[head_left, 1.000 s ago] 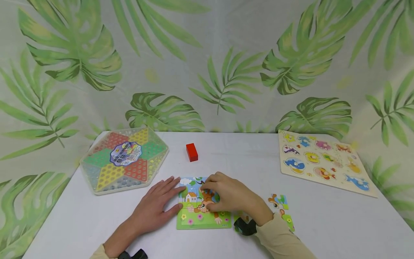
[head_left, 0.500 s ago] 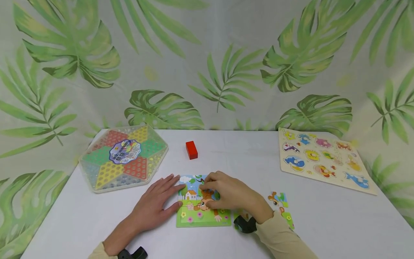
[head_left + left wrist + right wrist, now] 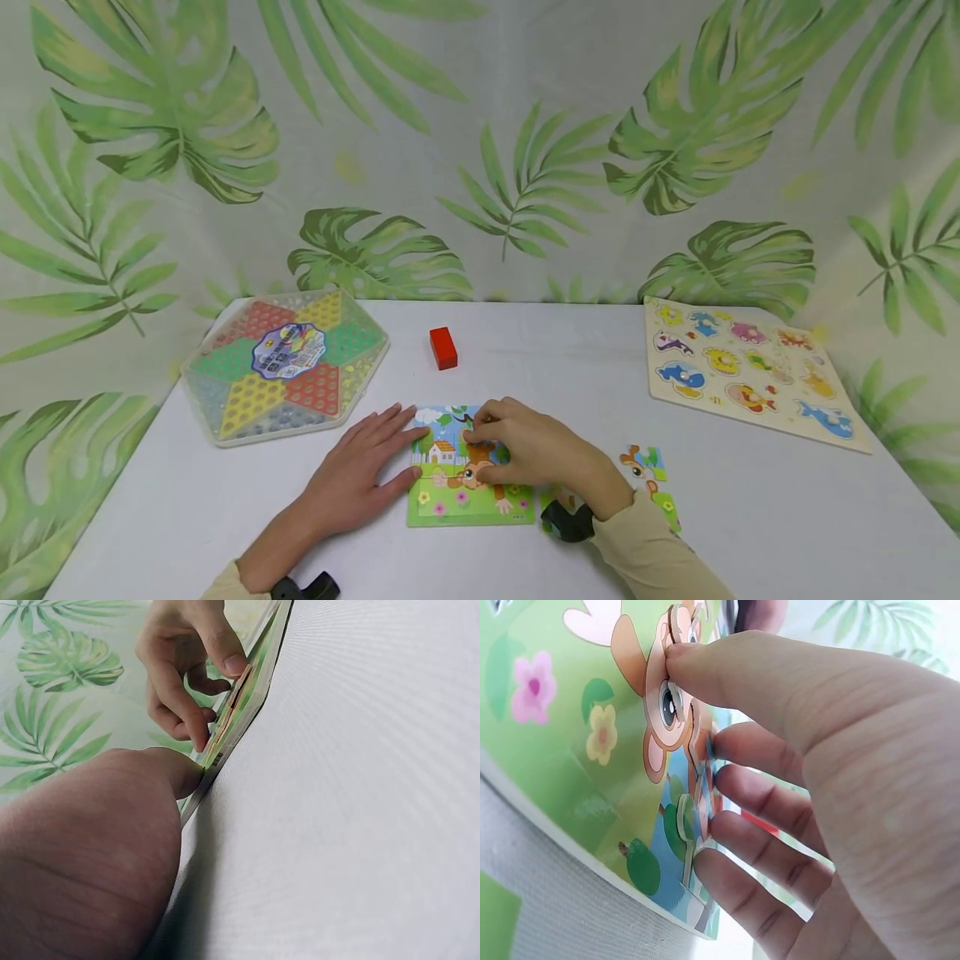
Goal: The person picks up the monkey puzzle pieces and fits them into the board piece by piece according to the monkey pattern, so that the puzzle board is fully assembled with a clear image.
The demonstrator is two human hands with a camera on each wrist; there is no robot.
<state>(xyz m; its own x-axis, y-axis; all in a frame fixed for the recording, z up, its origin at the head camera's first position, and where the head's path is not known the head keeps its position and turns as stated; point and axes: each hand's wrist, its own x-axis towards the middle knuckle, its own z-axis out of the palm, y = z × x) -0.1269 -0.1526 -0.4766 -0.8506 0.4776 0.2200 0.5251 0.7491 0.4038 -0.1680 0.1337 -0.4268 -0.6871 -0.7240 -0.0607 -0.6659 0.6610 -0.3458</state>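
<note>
- Holding almost the same pose as in the earlier pictures, the right hand [image 3: 528,442] pinches a piece [image 3: 481,454] on the puzzle [image 3: 469,520], fingers curled and thumb set against the monkey drawing.
- From the right wrist view, edges stand proud of the surface under that hand; the piece does not appear to lie flush, so the fitting looks unfinished. Fingers hide part of it, and its full outline cannot be told.
- Just beside it, the left hand [image 3: 360,479] lies with fingers fairly straight and spread, gripping nothing; its thumb touches the puzzle's near left edge, and this contact, likewise unchanged, seems to steady it.
- Between the hands, the puzzle rests flat on the table [image 3: 465,571], its house and flowers showing; no visible advance over the last second suggests a pause for pressing or aligning.
- Near the right forearm lie loose pieces [image 3: 637,473], partly covered by the wrist and sleeve, unmoved, so some appear unused.
- Farther out, the red block [image 3: 443,348], the game board [image 3: 288,367] at left and the peg board [image 3: 783,413] at right are undisturbed; only the head view has tilted slightly.
</note>
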